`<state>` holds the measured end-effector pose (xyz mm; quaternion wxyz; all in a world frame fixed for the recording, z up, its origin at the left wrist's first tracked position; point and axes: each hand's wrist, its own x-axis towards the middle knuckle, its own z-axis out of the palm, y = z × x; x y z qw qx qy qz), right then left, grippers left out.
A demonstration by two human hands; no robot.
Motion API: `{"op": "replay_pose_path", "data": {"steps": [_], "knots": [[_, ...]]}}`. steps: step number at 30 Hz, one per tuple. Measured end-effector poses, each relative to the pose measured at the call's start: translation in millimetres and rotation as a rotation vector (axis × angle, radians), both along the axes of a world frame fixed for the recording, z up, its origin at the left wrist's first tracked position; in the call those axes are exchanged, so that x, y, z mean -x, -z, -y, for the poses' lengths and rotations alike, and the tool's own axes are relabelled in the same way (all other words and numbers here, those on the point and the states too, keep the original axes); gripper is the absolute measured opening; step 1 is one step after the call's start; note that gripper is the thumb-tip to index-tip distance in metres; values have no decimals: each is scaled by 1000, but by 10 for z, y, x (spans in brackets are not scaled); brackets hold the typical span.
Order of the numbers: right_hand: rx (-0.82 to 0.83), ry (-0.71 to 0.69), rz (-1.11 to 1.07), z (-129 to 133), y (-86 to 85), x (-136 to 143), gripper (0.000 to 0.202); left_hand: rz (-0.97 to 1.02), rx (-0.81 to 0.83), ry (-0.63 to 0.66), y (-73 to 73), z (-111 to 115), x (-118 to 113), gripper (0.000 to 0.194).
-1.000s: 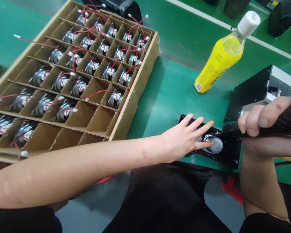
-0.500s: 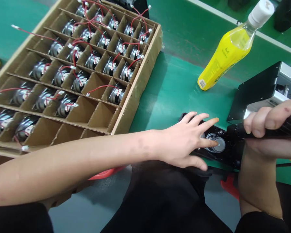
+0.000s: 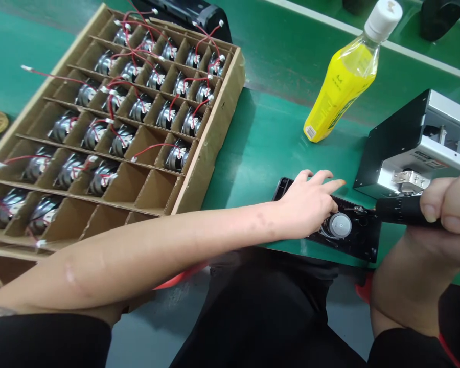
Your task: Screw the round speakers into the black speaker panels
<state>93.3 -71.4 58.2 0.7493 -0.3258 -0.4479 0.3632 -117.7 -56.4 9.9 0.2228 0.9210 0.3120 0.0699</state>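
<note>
A black housing (image 3: 362, 240) lies on the green table at the lower right, with a round speaker (image 3: 340, 225) in it. My left hand (image 3: 310, 204) rests over the housing's left part, its fingers apart and its thumb hidden or bent near the speaker. Whether anything is under its fingertips is hidden. My right hand (image 3: 450, 204) is wrapped round a black electric screwdriver (image 3: 398, 210), held nearly level with its tip pointing left, just above the housing beside the speaker.
A divided cardboard box (image 3: 210, 148) of speakers with red wires fills the left. A yellow bottle (image 3: 341, 87) stands behind the housing. A black and silver machine (image 3: 398, 138) is at the right. A black device (image 3: 199, 13) lies beyond the box.
My right hand has moved right with the screwdriver, whose tip now shows. My left hand's fingers have drawn in, and its thumb no longer sticks out. The view has shifted slightly.
</note>
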Motion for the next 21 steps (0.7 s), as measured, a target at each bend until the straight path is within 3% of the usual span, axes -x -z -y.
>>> {"op": "replay_pose_path", "data": {"steps": [3,5,15,21], "knots": [[-206,-145,200,-35,-14,115,68,15,15,-8,13,-14,-15,30],[-200,-187,249,-72,-17,150,72,13,20,-22,12,-24,-37,31],[-310,-149,252,-133,35,396,85,5,-49,-37,4,25,-22,24],[-279,-278,342,-105,7,413,63,44,-88,-44,46,45,-13,20]]}}
